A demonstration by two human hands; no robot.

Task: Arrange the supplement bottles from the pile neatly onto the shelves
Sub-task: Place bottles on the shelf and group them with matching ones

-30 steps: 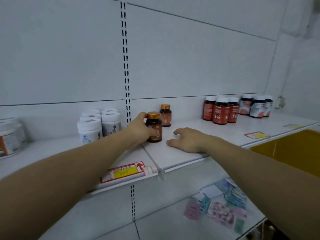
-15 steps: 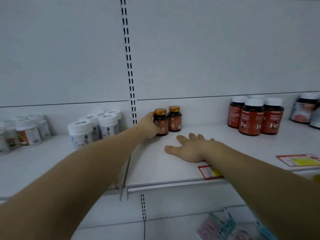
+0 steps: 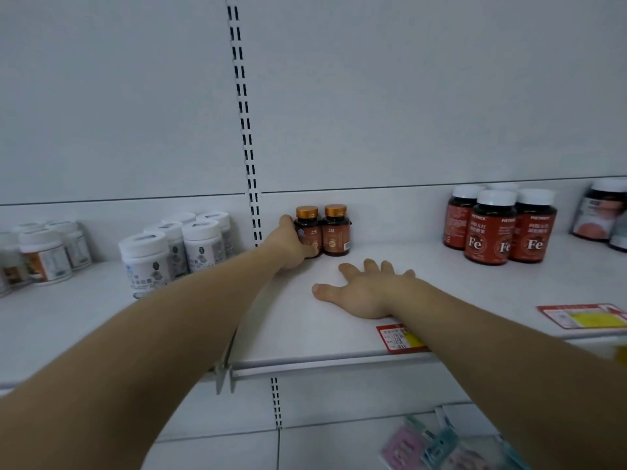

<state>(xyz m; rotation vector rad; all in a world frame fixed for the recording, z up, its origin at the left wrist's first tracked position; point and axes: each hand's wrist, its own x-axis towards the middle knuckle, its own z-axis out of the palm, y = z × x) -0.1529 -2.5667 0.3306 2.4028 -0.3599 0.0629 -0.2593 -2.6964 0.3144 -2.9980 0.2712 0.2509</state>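
Note:
Two small brown bottles with gold caps stand side by side at the back of the white shelf [image 3: 305, 334]. My left hand [image 3: 288, 244] grips the left bottle [image 3: 308, 228], which touches the right bottle [image 3: 336, 230]. My right hand [image 3: 364, 288] rests flat on the shelf in front of them, fingers spread, holding nothing.
White-capped white bottles [image 3: 176, 252] cluster on the left shelf section, more jars [image 3: 44, 256] further left. Red "Fe" bottles [image 3: 502, 225] stand at the right, darker jars [image 3: 604, 212] beyond. Price tags [image 3: 402, 339] lie on the shelf's front edge. Coloured packets [image 3: 441, 446] lie on the lower shelf.
My left hand has pushed the gold-capped bottle back across the shelf until it stands beside the other one. The view has shifted right. My right hand stays flat on the shelf.

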